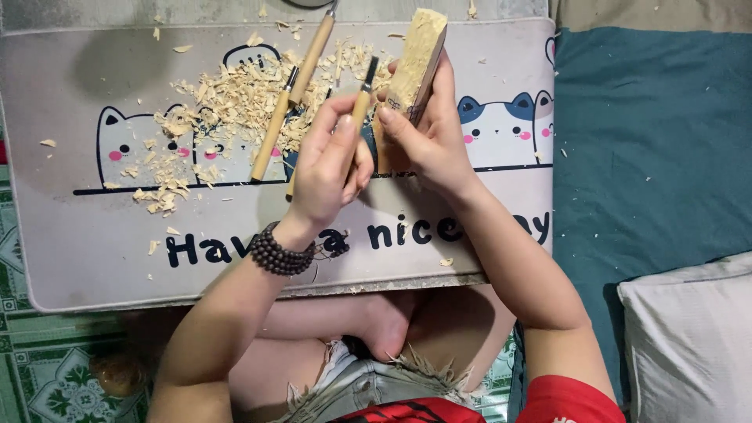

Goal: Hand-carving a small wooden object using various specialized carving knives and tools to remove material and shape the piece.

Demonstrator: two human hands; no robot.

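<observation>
Wood block [413, 66], pale and rectangular, is held tilted above the tabletop [94, 251], clamped in the grip of the right hand [427, 137], whose fingers wrap its lower end while the upper end stands free. This hold appears to leave the near edge of the block exposed to the tool. Left hand [329, 168] has its grip closed on a carving tool [362, 98] with a light wooden handle; its dark blade points up and lies just beside the block's left edge (contact between blade and wood cannot be confirmed). A dark bead bracelet [280, 254] sits on the left wrist.

Surroundings: a printed mat [94, 227] with cartoon cats covers the tabletop. A heap of wood shavings [227, 102] lies on the mat to the left of both hands. Two spare carving tools rest among the shavings: one [272, 129] lies diagonally, just left of the left hand; the other [313, 51] extends toward the far edge of the mat. A teal cloth [650, 157] lies to the right, with a white cushion [689, 345] near the lower right corner. Nothing stands between the hands and the block.
</observation>
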